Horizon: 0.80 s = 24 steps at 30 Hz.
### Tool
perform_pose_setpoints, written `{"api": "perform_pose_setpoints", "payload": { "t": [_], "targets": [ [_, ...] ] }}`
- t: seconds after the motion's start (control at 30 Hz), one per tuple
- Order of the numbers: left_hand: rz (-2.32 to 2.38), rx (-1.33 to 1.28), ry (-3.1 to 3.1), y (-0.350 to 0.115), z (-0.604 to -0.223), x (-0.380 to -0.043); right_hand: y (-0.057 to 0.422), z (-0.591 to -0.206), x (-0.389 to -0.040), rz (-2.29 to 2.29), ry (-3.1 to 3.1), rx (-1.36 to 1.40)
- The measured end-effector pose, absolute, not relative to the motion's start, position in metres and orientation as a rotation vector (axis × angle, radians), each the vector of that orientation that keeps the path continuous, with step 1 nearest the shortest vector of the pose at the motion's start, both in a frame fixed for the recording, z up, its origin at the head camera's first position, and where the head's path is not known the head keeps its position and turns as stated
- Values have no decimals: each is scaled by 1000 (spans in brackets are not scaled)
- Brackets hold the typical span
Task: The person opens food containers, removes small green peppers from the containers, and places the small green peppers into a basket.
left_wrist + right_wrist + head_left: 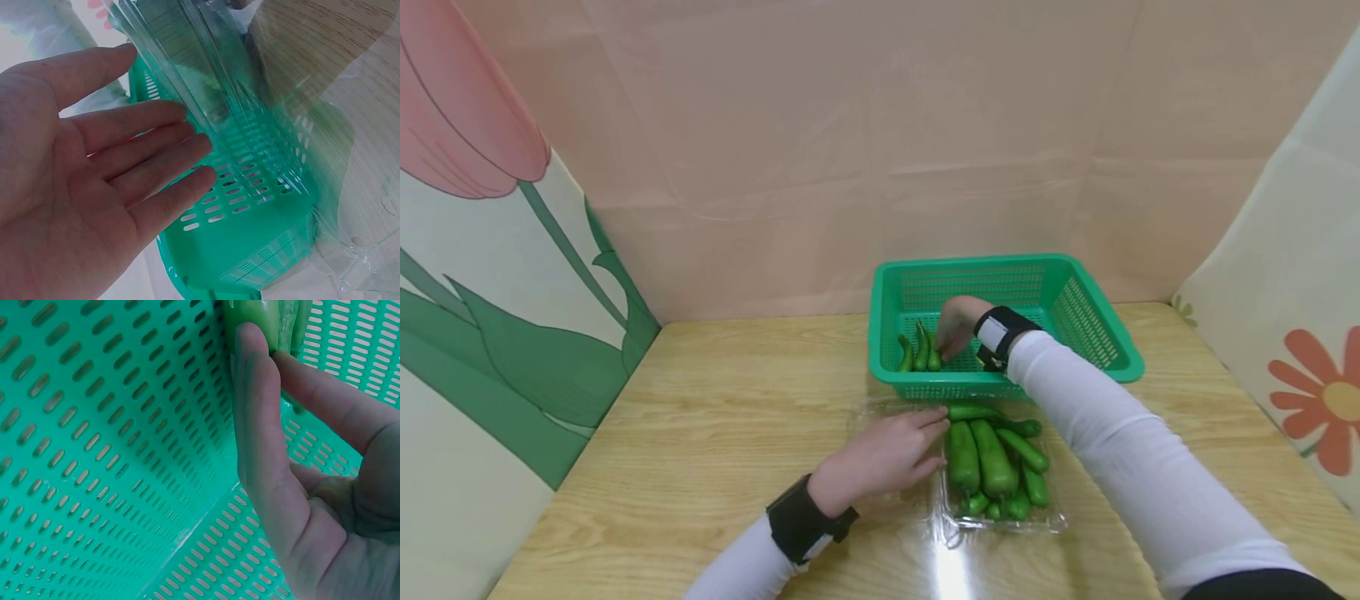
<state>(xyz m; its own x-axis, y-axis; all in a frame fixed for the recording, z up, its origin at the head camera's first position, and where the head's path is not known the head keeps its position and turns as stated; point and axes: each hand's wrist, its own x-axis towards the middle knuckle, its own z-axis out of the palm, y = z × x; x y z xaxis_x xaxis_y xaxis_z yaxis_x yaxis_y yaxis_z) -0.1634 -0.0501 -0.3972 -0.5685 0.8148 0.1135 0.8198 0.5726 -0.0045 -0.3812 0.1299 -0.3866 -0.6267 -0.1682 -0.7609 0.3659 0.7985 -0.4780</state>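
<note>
In the head view my right hand (959,323) reaches down into a green plastic basket (880,325). Its fingertips and thumb pinch a green pepper (253,314), seen at the top of the right wrist view. Two more slim green peppers (921,346) lie beside it, at the basket's left end. My left hand (880,458) has its fingers extended at the left edge of a clear plastic box (1052,523). Large and small green peppers (992,460) fill that box. In the left wrist view the left palm (69,187) holds nothing.
The box's clear lid (868,408) lies folded out to the left, partly under the left hand. Behind the wooden table (715,400) hangs a plain pinkish cloth (775,167). Flower-printed sheets (1315,283) stand at both sides.
</note>
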Motion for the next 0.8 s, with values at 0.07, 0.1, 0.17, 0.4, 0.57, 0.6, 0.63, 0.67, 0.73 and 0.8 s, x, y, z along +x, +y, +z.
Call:
{"api": "perform_pose_setpoints", "payload": {
  "t": [0.07,0.1,0.17,0.4,0.57,0.6,0.63,0.67,0.73,0.8],
  "targets": [
    [-70,-1401,-2696,-50,-397,-163,129,-386,-381,-775,2115,145],
    [-68,-1400,-2696,-50,-397,-163,129,-386,-381,-775,2118,145],
    [-70,-1400,-2697,-50,-397,-163,129,-385,-380,-776,2120,146],
    [-71,-1410,-2699,-49,-398,-164,132,-387,-382,-785,2141,114],
    [-69,-1417,-2687,-48,-398,-165,135,-390,-384,-774,2152,107],
    [-70,-1418,-2687,-47,-398,-165,136,-391,-384,-765,2154,115],
    [-71,-1418,-2687,-47,-398,-165,136,-390,-384,-756,2155,113],
    [-74,-1420,-2688,-47,-397,-165,135,-389,-384,-748,2151,119],
    [-78,-1424,-2687,-46,-397,-165,135,-388,-383,-748,2148,120],
    [-82,-1430,-2687,-46,-397,-165,142,-387,-379,-788,2140,111]
  ]
}}
